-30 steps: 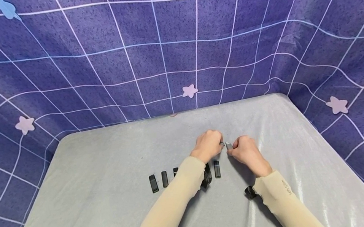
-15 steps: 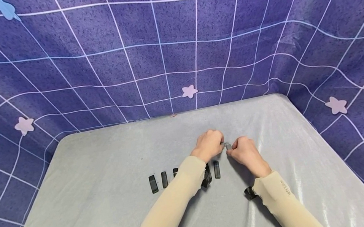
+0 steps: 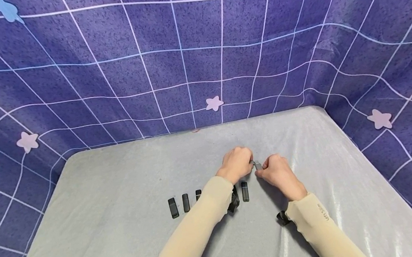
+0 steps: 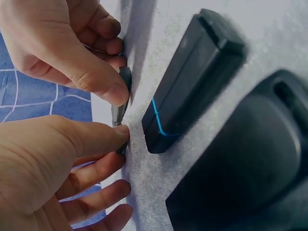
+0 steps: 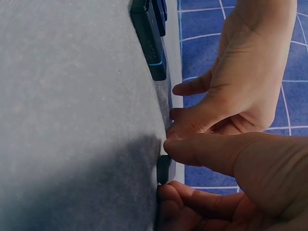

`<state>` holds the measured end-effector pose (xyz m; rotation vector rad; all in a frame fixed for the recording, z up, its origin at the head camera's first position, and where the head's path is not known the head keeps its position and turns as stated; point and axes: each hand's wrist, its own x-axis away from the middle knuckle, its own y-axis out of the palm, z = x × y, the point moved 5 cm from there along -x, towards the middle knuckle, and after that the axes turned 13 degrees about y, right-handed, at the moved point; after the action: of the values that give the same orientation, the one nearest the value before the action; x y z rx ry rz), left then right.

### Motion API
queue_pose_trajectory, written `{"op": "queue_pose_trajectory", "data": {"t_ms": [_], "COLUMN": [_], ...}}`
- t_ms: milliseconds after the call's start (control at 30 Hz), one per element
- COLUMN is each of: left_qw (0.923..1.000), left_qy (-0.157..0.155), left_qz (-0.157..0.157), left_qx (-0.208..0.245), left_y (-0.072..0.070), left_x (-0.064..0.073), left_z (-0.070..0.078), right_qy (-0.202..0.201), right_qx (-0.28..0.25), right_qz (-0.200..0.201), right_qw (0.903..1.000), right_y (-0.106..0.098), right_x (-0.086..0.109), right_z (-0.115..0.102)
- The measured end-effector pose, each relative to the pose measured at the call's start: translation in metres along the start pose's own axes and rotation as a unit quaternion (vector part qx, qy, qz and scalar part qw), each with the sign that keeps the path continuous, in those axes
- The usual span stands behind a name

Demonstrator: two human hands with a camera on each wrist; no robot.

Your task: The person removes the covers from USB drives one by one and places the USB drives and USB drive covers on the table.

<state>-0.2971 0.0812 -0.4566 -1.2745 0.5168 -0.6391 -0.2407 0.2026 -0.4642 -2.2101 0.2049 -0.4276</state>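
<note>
My right hand [image 3: 279, 172] pinches a small grey USB flash drive [image 3: 258, 166] between thumb and fingers; its light metal plug points toward my left hand [image 3: 236, 163]. Between left thumb and forefinger is a small dark piece [image 4: 121, 148], mostly hidden, whose kind I cannot tell. It meets the plug end of the drive; whether the two are joined is not clear. In the right wrist view, the drive's dark end [image 5: 164, 168] shows between right thumb and fingers. Close by the hands lies a black flash drive with a blue line [image 4: 190, 84].
More black flash drives stand in a row on the grey cloth-covered table [image 3: 112, 188]: a left one [image 3: 173, 208], a slimmer one [image 3: 186, 202] and one partly under the left sleeve [image 3: 198, 193]. A purple gridded curtain [image 3: 125, 78] encloses the table's back and sides.
A second ago a small gap showed between the drive's plug and the left hand's piece; now they meet. The right hand has shifted slightly left. The row of drives stays put.
</note>
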Motion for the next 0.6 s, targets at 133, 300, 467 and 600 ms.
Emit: {"op": "queue_pose_trajectory", "data": {"t_ms": [133, 300, 467, 600], "left_qw": [1.0000, 1.0000, 0.9999, 0.9999], "left_qy": [0.000, -0.002, -0.005, -0.008], "left_qz": [-0.003, -0.004, -0.005, -0.004], "left_qx": [0.001, 0.005, 0.011, 0.014], "left_y": [0.0001, 0.0007, 0.0012, 0.0013], "left_x": [0.0002, 0.0003, 0.0006, 0.0002], "left_z": [0.0001, 0.0001, -0.0001, -0.0003], "right_qy": [0.007, 0.012, 0.013, 0.009], "right_qx": [0.003, 0.004, 0.003, 0.003], "right_qz": [-0.004, -0.008, -0.010, -0.006], "right_qw": [1.0000, 0.9999, 0.9999, 0.9999], "right_y": [0.0005, 0.0019, 0.0019, 0.0012], "right_x": [0.0000, 0.0005, 0.0005, 0.0000], "right_z": [0.0003, 0.0007, 0.0003, -0.0003]}}
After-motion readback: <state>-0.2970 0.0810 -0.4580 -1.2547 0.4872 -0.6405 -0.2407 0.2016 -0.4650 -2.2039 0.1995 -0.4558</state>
